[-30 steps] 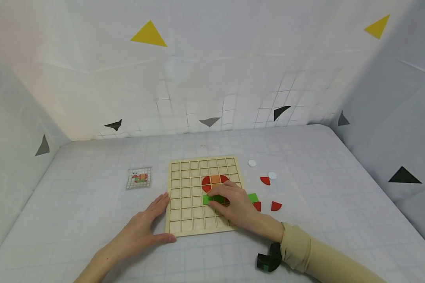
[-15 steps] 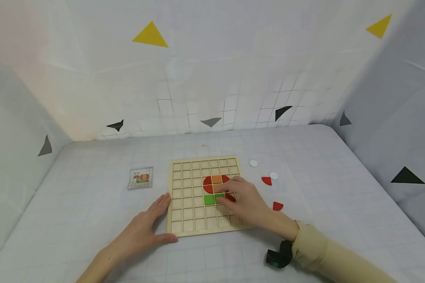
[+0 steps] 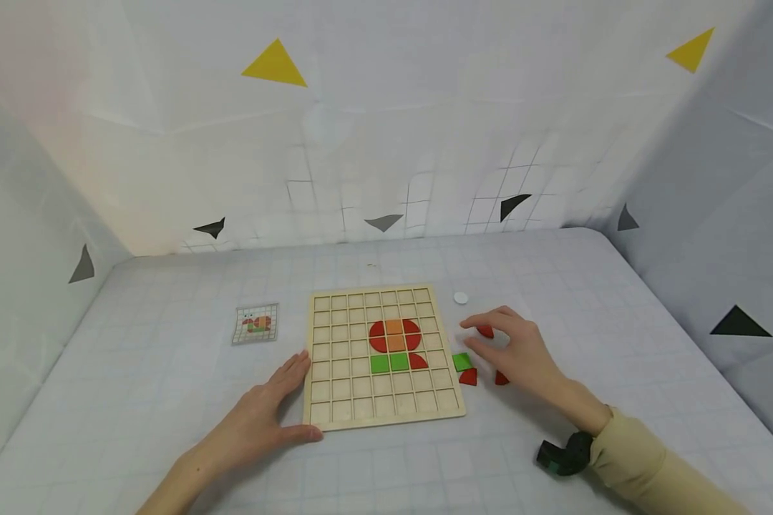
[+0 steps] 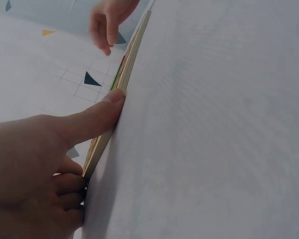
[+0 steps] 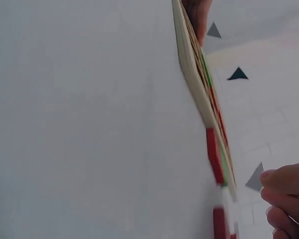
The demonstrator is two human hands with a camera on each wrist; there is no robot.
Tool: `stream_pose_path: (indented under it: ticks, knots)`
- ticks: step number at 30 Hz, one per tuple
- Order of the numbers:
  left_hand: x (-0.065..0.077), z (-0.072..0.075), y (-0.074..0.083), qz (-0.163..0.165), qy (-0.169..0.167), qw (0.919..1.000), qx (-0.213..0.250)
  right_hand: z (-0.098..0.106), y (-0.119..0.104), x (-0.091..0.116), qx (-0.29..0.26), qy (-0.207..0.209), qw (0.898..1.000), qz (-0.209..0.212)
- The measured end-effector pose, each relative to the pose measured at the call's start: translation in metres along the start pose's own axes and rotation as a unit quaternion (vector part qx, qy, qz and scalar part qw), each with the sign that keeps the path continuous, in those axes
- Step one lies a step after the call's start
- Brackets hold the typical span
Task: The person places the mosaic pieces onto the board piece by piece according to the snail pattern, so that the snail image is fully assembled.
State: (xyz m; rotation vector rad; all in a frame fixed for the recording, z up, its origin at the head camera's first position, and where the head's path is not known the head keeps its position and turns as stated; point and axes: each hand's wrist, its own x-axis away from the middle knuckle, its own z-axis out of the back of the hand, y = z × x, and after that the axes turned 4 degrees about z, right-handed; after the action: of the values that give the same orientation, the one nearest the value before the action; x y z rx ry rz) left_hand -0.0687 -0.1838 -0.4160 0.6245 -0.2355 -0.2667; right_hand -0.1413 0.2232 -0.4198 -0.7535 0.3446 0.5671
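Observation:
My left hand [image 3: 260, 415] rests against the left edge of a wooden grid board [image 3: 340, 390], its thumb at the front edge. In the board's cells lie two orange squares [image 3: 394, 335] flanked by red quarter-circles [image 3: 412, 336]. Below them sit two green squares [image 3: 389, 363] and a single red quarter-circle [image 3: 417, 361]. My right hand [image 3: 520, 355] hovers right of the board, thumb and fingers apart, nothing between them. Under and beside it are a loose green square [image 3: 462, 363] and red quarter-circle pieces [image 3: 468, 377], partly covered by the hand.
A small picture card [image 3: 255, 324] with a coloured figure on a grid lies left of the board. One white disc [image 3: 460, 298] is near the board's far right corner. A black band [image 3: 567, 454] sits at my right wrist. White walls bound the table [image 3: 386, 472].
My right hand has left the board's green squares and moved right, over the loose pieces. It now covers the second white disc. The left hand stays at the board's edge.

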Motion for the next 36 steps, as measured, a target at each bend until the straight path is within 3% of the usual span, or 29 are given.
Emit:
stream_pose_path:
  ticks: [8,17,36]
  knots:
    - [0.000,-0.001,0.001,0.000,0.003,1.0000,-0.002,0.010,0.026,0.011,0.033,0.034,0.999,-0.017]
    - [-0.001,0.000,0.001,0.003,0.001,1.0000,-0.004,0.005,0.047,0.017,0.057,0.046,0.997,-0.034]
    - [0.000,0.000,0.000,0.006,0.000,1.0000,-0.004,0.004,0.045,0.019,0.054,0.057,0.997,-0.016]
